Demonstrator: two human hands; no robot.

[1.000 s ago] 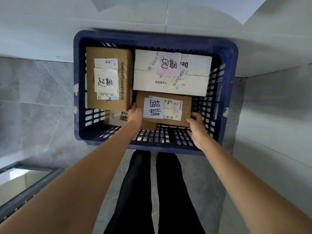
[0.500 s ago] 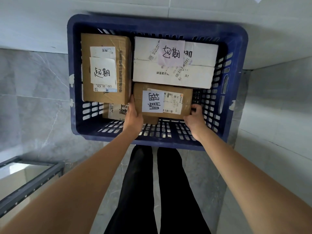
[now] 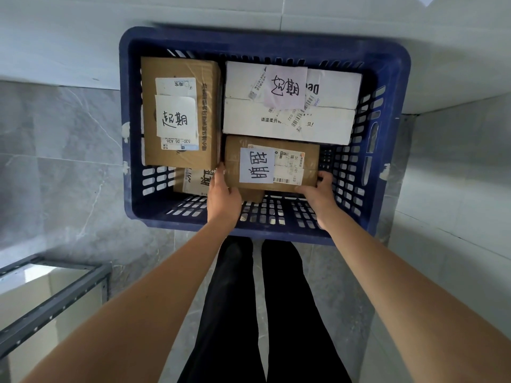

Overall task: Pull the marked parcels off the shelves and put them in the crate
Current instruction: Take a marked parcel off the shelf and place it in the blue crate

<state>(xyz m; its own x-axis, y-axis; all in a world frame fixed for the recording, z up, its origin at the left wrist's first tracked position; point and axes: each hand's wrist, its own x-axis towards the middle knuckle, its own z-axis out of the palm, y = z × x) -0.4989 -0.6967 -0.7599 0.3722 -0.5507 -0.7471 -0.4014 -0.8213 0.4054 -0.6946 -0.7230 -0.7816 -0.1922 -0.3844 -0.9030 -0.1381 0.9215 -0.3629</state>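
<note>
Fingers of the left hand (image 3: pixel 222 193) lie pressed together flat against the left end of a small brown parcel (image 3: pixel 287 150); fingers of the right hand (image 3: pixel 318 192) curl around its right near corner. Both hands clamp that parcel between them, inside the blue crate (image 3: pixel 392 64).

Parcel sits in the near-right part of the crate, top face up, carrying a white handwritten note (image 3: pixel 256 166) and a shipping label (image 3: pixel 289 168). It rests on top of another brown box (image 3: pixel 253 195), only a sliver of which shows below it.

Just beyond it, touching: a white parcel (image 3: pixel 326 128) along the crate's far-right wall, with a pinkish handwritten note (image 3: pixel 286 85).

Far-left corner: a tall brown parcel (image 3: pixel 208 114) with a white handwritten note (image 3: pixel 177 116). Lower down at the near-left, a further marked parcel (image 3: pixel 193 181), mostly hidden under it.

Crate sits on a grey tiled floor (image 3: pixel 55 161), against a pale wall. Person's legs in black trousers (image 3: pixel 229 313) stand at the crate's near edge. Grey metal shelf frame (image 3: pixel 52 305) at lower left, well apart from the crate.
</note>
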